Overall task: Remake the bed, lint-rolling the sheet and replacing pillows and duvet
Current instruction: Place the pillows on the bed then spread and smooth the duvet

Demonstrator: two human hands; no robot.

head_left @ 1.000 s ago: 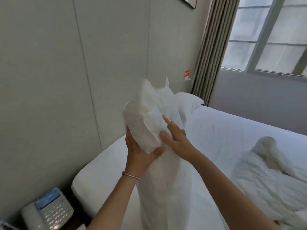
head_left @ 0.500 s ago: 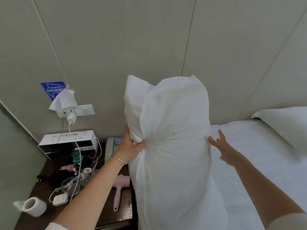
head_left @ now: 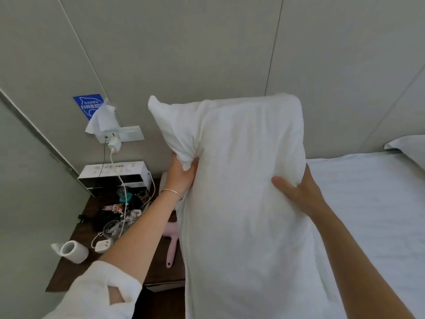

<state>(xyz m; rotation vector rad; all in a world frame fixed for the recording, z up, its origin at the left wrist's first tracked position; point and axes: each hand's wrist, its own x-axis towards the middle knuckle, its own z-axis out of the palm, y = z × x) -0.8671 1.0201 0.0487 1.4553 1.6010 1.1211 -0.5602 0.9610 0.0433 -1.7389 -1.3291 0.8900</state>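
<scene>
Item: white pillow (head_left: 241, 180), held upright above the sheet (head_left: 368, 203). Your left hand (head_left: 181, 171) grips its bunched left edge; your right hand (head_left: 299, 192) grasps its right edge.

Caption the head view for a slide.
Both hands, left hand and right hand, hold a white pillow upright beside the bed.

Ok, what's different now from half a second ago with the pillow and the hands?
The right hand, which was off the pillow with fingers spread, has come onto its right edge and grips it. The pillow's top has spread wider and squarer. The left hand keeps its bunched hold on the left side; the pillow stays upright beside the nightstand, the second pillow stays against the wall.
</scene>
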